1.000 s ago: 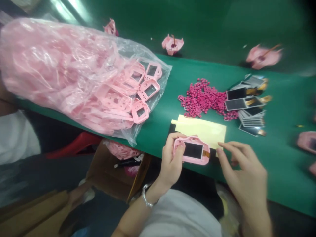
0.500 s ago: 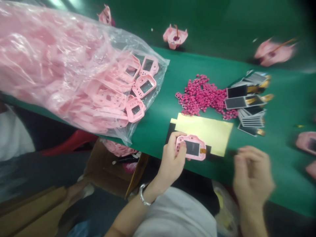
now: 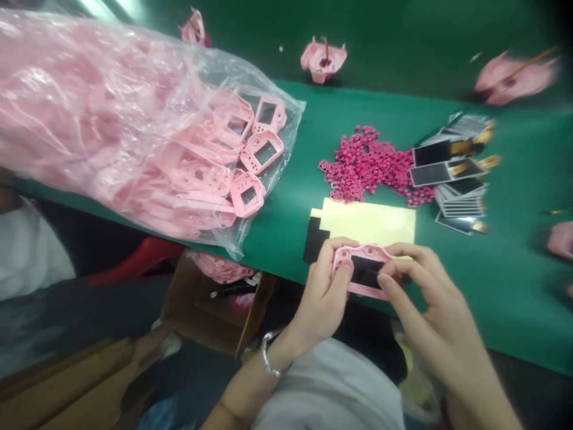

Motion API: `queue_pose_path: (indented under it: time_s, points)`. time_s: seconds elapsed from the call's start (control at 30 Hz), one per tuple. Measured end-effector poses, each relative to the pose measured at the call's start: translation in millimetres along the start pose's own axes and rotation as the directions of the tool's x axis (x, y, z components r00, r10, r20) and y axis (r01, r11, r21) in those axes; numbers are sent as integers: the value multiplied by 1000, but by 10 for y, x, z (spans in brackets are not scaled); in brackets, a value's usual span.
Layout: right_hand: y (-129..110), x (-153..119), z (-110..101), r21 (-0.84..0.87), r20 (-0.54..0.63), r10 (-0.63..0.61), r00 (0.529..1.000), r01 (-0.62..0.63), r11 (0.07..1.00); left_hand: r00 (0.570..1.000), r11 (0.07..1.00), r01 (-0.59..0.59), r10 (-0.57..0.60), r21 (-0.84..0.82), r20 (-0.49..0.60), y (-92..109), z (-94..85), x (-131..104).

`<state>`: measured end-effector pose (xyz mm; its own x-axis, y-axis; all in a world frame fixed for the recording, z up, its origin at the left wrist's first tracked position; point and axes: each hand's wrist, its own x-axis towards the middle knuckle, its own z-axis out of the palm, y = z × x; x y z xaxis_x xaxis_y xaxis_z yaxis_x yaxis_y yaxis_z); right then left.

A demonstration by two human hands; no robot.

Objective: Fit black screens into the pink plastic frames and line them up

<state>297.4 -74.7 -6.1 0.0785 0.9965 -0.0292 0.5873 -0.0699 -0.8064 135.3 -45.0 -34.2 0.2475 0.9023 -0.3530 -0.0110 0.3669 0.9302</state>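
A pink plastic casing (image 3: 367, 291) with a dark display screen (image 3: 366, 270) set in it is held between my two hands, close to the table's front edge. Gripping its left end is my left hand (image 3: 329, 289), thumb on the front face. My right hand (image 3: 423, 295) pinches the right end, thumb and fingertips at the screen's edge; they hide that end. Just beyond the casing lies a yellow sheet (image 3: 369, 221) with black pieces (image 3: 316, 240) along its left side. Small magenta parts (image 3: 367, 164) form a heap behind the sheet.
Display screens with ribbon cables (image 3: 461, 197) are stacked at the right. A clear bag of pink casings (image 3: 147, 137) covers the left of the green table (image 3: 514, 286). Pink housings (image 3: 323, 60) stand along the back. Below the table edge sits a cardboard box (image 3: 192, 310).
My right hand has come in from the right and taken hold of the casing's right end. The casing, in my left hand, has shifted slightly right.
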Motion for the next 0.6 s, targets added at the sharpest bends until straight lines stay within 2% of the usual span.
queue_pose_path:
  time_s: [0.43, 0.6]
  points:
    - [7, 7, 12, -74, -1, -8, 1000, 8, 997, 1000, 1000, -11, 11, 7, -1, 17, -13, -28]
    - [38, -35, 81, -210, -62, -106, 992, 91, 974, 1000, 1000, -24, 24, -18, 5, 16, 19, -23]
